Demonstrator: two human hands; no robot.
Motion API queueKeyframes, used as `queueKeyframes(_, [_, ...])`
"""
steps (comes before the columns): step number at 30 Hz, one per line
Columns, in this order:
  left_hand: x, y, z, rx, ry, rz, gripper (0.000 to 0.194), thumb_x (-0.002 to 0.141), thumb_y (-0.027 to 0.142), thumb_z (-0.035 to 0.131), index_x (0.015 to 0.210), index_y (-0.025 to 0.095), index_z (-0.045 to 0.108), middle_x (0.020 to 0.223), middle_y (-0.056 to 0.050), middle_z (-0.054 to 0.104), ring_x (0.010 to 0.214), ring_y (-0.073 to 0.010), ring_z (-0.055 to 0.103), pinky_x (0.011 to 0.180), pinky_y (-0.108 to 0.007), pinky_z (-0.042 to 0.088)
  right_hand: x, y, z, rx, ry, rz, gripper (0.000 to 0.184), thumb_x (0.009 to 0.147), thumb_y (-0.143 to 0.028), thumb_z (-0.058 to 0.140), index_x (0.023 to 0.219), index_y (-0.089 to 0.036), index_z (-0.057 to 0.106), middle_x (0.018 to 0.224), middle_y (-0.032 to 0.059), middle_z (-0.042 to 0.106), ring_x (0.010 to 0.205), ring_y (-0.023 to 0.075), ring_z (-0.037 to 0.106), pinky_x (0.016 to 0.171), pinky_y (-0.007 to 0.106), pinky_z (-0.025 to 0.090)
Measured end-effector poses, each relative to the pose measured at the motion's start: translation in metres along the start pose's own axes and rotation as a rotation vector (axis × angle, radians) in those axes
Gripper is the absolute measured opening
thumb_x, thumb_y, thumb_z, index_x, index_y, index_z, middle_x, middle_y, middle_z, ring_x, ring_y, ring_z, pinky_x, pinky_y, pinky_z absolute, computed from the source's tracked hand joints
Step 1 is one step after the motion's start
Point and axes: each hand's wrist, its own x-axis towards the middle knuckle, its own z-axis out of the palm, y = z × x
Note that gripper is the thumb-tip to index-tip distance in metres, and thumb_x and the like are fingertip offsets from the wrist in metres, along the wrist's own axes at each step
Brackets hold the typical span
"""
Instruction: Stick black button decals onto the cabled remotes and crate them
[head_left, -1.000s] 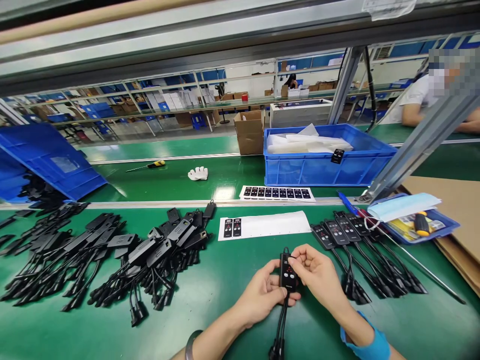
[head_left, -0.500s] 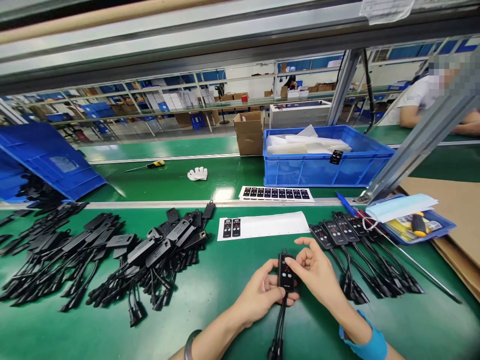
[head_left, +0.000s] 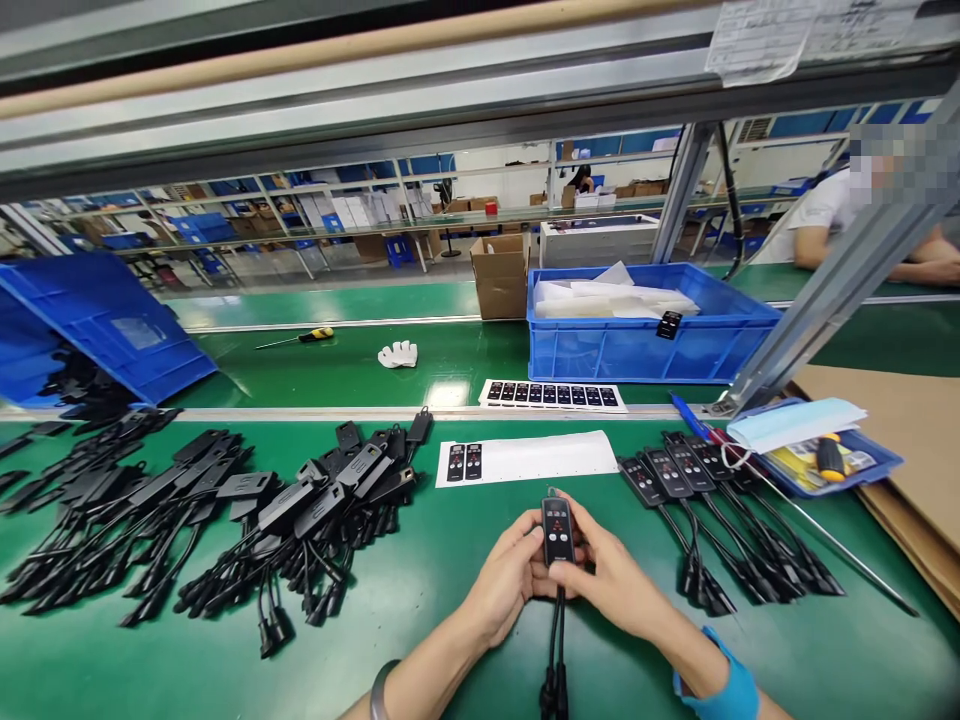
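Observation:
Both hands grip one small black controller (head_left: 558, 530) with red button markings, its two cables hanging toward me. My left hand (head_left: 504, 580) wraps its left side, and my right hand (head_left: 611, 570) closes on its right side, thumb on the face. A white sticker sheet (head_left: 526, 457) with two black labels on it lies just beyond the hands. To the right lies a row of labelled controllers (head_left: 679, 466) with their cables. On the left sits a big pile of unlabelled black controllers (head_left: 225, 510).
A second label strip (head_left: 553, 395) lies past the belt rail. Behind it stand a blue crate (head_left: 649, 330), a cardboard box (head_left: 500, 275), a white glove (head_left: 398, 354) and a screwdriver (head_left: 304, 337). A blue tray with a face mask (head_left: 806, 440) is at right. Another person sits far right.
My right hand came down from the controller's top and now clasps its right side. The controller shifted slightly left and nearer the sticker sheet.

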Motion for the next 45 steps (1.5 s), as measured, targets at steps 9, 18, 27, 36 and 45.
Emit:
queueKeyframes(9, [0.006, -0.010, -0.001, 0.253, 0.032, 0.137, 0.044, 0.084, 0.050, 0.054, 0.108, 0.017, 0.043, 0.086, -0.009, 0.069, 0.062, -0.0180, 0.067, 0.054, -0.026, 0.052, 0.001, 0.011, 0.013, -0.270, 0.256, -0.174, 0.047, 0.094, -0.036, 0.035, 0.137, -0.019, 0.041, 0.127, 0.0119, 0.057, 0.116, 0.0232, 0.054, 0.098, 0.041, 0.046])
queueKeyframes(18, [0.007, 0.001, -0.014, 0.574, -0.010, 0.278, 0.049, 0.089, 0.048, 0.044, 0.129, 0.020, 0.040, 0.113, -0.013, 0.064, 0.097, -0.0229, 0.064, 0.088, -0.043, 0.051, 0.005, -0.001, -0.022, -0.888, 0.396, -0.283, 0.036, 0.088, -0.021, 0.047, 0.123, -0.014, 0.054, 0.109, 0.0134, 0.057, 0.100, 0.0254, 0.057, 0.087, 0.039, 0.052])
queueKeyframes(27, [0.026, 0.016, -0.031, 1.663, 0.180, 0.440, 0.055, 0.086, 0.034, 0.053, 0.134, 0.011, 0.038, 0.148, -0.021, 0.027, 0.139, -0.0322, 0.018, 0.113, -0.055, 0.021, 0.022, -0.022, -0.068, -1.427, 0.383, 0.074, 0.034, 0.082, -0.009, 0.048, 0.112, -0.008, 0.063, 0.104, 0.0195, 0.061, 0.091, 0.0368, 0.057, 0.072, 0.048, 0.047])
queueKeyframes(36, [0.022, 0.010, -0.026, 1.629, 0.150, 0.435, 0.074, 0.075, 0.036, 0.069, 0.136, 0.010, 0.037, 0.146, -0.026, 0.028, 0.137, -0.0412, 0.020, 0.110, -0.058, 0.027, 0.127, -0.037, 0.022, -0.958, 0.012, -0.170, 0.029, 0.084, -0.014, 0.052, 0.110, -0.013, 0.064, 0.106, 0.0118, 0.063, 0.100, 0.0210, 0.058, 0.090, 0.029, 0.042])
queueKeyframes(45, [0.021, 0.008, -0.026, 1.599, 0.094, 0.479, 0.070, 0.082, 0.039, 0.058, 0.139, 0.008, 0.031, 0.149, -0.023, 0.020, 0.139, -0.0412, 0.008, 0.109, -0.066, 0.021, 0.142, -0.029, 0.050, -0.922, 0.024, -0.109, 0.032, 0.069, -0.029, 0.073, 0.097, -0.019, 0.060, 0.102, 0.0089, 0.057, 0.095, 0.0268, 0.049, 0.077, 0.036, 0.039])
